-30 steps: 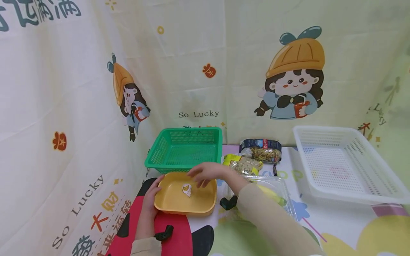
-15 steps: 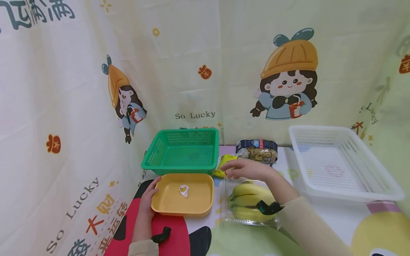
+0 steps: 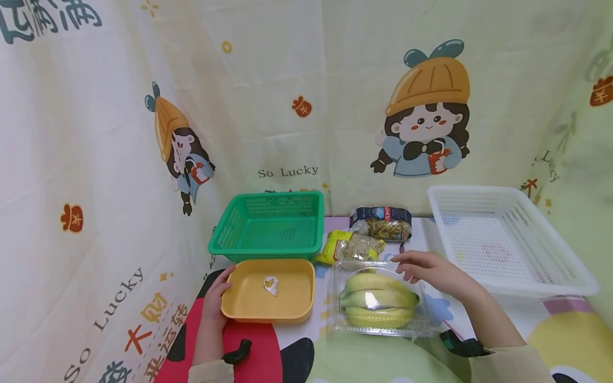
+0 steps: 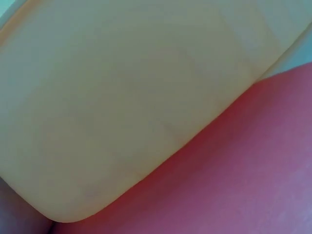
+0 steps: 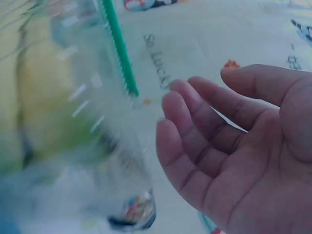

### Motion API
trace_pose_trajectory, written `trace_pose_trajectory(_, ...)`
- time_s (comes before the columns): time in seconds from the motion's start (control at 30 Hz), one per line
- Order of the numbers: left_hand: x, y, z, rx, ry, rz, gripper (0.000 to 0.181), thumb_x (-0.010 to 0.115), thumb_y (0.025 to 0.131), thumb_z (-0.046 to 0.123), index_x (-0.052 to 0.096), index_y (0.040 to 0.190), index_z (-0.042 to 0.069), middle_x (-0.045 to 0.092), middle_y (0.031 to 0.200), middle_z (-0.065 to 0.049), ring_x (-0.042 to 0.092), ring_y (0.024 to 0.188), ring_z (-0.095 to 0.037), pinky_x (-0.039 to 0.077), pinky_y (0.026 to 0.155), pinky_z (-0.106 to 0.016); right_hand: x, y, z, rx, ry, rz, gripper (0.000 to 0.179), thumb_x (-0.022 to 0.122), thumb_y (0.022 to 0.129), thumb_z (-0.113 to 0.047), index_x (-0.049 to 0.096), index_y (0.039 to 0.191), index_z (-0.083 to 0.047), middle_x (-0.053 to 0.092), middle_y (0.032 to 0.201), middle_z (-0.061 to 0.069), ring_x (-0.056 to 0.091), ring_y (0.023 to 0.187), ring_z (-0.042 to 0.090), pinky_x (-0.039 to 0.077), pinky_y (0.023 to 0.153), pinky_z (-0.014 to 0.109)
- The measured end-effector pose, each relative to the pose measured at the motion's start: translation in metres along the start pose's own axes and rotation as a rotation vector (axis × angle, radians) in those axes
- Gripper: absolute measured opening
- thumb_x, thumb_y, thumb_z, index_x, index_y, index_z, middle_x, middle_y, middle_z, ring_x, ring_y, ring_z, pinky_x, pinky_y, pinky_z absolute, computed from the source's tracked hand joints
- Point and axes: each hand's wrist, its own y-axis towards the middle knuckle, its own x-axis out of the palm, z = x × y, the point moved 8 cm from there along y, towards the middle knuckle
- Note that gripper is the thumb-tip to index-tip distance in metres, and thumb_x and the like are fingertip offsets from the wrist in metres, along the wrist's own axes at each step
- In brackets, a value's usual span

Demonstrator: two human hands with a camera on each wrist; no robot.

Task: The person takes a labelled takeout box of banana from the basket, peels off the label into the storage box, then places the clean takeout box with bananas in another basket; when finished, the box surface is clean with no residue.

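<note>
In the head view my left hand [image 3: 215, 298] rests along the left side of a yellow plastic tub [image 3: 292, 306], its fingertips at the rim. A small white piece with a banana picture [image 3: 270, 285] lies on the tub's floor. The left wrist view is filled by the tub's pale outer wall [image 4: 122, 112]. My right hand [image 3: 438, 273], loosely bent and holding nothing, hovers by the far right corner of a clear plastic box [image 3: 335, 319] with bananas [image 3: 378, 300] inside. In the right wrist view the palm and fingers [image 5: 178, 151] show beside the box.
A green basket [image 3: 265, 252] stands behind the tub, against the printed curtain. Behind the banana box lie a yellow and clear bag [image 3: 356, 248] and a dark-labelled pasta bag [image 3: 383, 226]. At the right is a large white basket [image 3: 517, 287].
My right hand has moved from over the yellow tub rightward, across the banana box to its far right corner. The left hand stays at the tub. The view has shifted slightly.
</note>
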Motion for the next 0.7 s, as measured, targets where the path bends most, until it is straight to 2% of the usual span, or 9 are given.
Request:
trace_pose_trajectory(0.17, -0.004, -0.002, 0.007, 0.010, 0.026, 0.012, 0.051, 0.036, 0.106, 0.014, 0.030, 0.156, 0.009, 0.050, 0.143, 0.012, 0.047, 0.131, -0.010, 0.044, 0.106, -0.022, -0.007, -0.022, 0.019, 0.000, 0.025, 0.131, 0.037, 0.050, 0.104, -0.027, 0.057, 0.134, -0.007, 0.061, 0.124, 0.017, 0.065, 0.102, 0.017, 0.056, 0.084, 0.032)
trace_pose_trajectory(0.23, -0.010, -0.007, 0.016, 0.043, 0.133, 0.106, 0.048, 0.035, 0.106, 0.019, 0.036, 0.153, 0.011, 0.052, 0.140, 0.012, 0.047, 0.129, -0.007, 0.042, 0.109, -0.022, -0.010, -0.029, 0.024, 0.013, 0.017, 0.190, 0.036, 0.050, 0.104, -0.028, 0.058, 0.133, -0.009, 0.060, 0.129, 0.016, 0.063, 0.106, 0.009, 0.055, 0.087, 0.027)
trace_pose_trajectory(0.33, -0.015, -0.024, 0.036, 0.141, 0.367, 0.339, 0.042, 0.035, 0.107, 0.029, 0.053, 0.142, 0.016, 0.057, 0.132, 0.009, 0.046, 0.125, -0.005, 0.039, 0.112, -0.030, -0.012, -0.038, 0.031, 0.042, -0.021, 0.274, 0.035, 0.049, 0.104, -0.031, 0.060, 0.132, -0.013, 0.059, 0.135, 0.012, 0.057, 0.110, -0.004, 0.052, 0.090, 0.024)
trace_pose_trajectory(0.4, -0.005, -0.041, 0.051, 0.224, 0.485, 0.487, 0.039, 0.038, 0.106, 0.032, 0.063, 0.131, 0.016, 0.062, 0.126, 0.005, 0.049, 0.120, -0.006, 0.041, 0.106, -0.030, -0.011, -0.042, 0.037, 0.067, -0.028, 0.308, 0.037, 0.048, 0.104, -0.032, 0.058, 0.135, -0.014, 0.058, 0.138, 0.011, 0.055, 0.115, -0.002, 0.050, 0.092, 0.030)
trace_pose_trajectory(0.43, 0.006, -0.049, 0.058, 0.282, 0.526, 0.521, 0.037, 0.040, 0.105, 0.031, 0.066, 0.127, 0.016, 0.063, 0.123, 0.004, 0.050, 0.117, -0.006, 0.042, 0.103, -0.027, -0.010, -0.043, 0.040, 0.076, -0.023, 0.319, 0.038, 0.047, 0.105, -0.033, 0.057, 0.137, -0.015, 0.057, 0.140, 0.010, 0.054, 0.119, 0.002, 0.050, 0.094, 0.035)
trace_pose_trajectory(0.47, 0.023, -0.056, 0.064, 0.345, 0.524, 0.522, 0.034, 0.042, 0.105, 0.027, 0.068, 0.123, 0.014, 0.065, 0.120, 0.000, 0.053, 0.115, -0.006, 0.044, 0.101, -0.023, -0.008, -0.044, 0.044, 0.086, -0.019, 0.330, 0.039, 0.047, 0.105, -0.033, 0.055, 0.139, -0.017, 0.056, 0.141, 0.011, 0.054, 0.123, 0.008, 0.050, 0.096, 0.041)
trace_pose_trajectory(0.53, 0.065, -0.069, 0.072, 0.460, 0.522, 0.444, 0.029, 0.045, 0.104, 0.014, 0.070, 0.117, 0.009, 0.068, 0.114, -0.005, 0.058, 0.108, -0.006, 0.047, 0.093, -0.015, -0.003, -0.044, 0.051, 0.096, 0.003, 0.342, 0.043, 0.046, 0.105, -0.035, 0.050, 0.144, -0.016, 0.053, 0.145, 0.013, 0.052, 0.129, 0.023, 0.048, 0.098, 0.046)
trace_pose_trajectory(0.63, 0.134, -0.080, 0.063, 0.585, 0.517, 0.196, 0.026, 0.049, 0.100, 0.001, 0.071, 0.114, 0.006, 0.070, 0.112, -0.009, 0.061, 0.104, -0.004, 0.047, 0.090, -0.009, 0.004, -0.043, 0.060, 0.096, 0.047, 0.374, 0.049, 0.046, 0.105, -0.034, 0.042, 0.149, -0.014, 0.045, 0.151, 0.018, 0.043, 0.136, 0.040, 0.047, 0.102, 0.044)
trace_pose_trajectory(0.7, 0.176, -0.086, 0.048, 0.607, 0.502, 0.026, 0.028, 0.051, 0.097, -0.004, 0.069, 0.117, 0.005, 0.069, 0.115, -0.014, 0.062, 0.108, -0.009, 0.047, 0.094, -0.011, 0.008, -0.042, 0.065, 0.100, 0.105, 0.399, 0.052, 0.046, 0.105, -0.034, 0.037, 0.151, -0.011, 0.037, 0.155, 0.021, 0.036, 0.140, 0.044, 0.043, 0.107, 0.047)
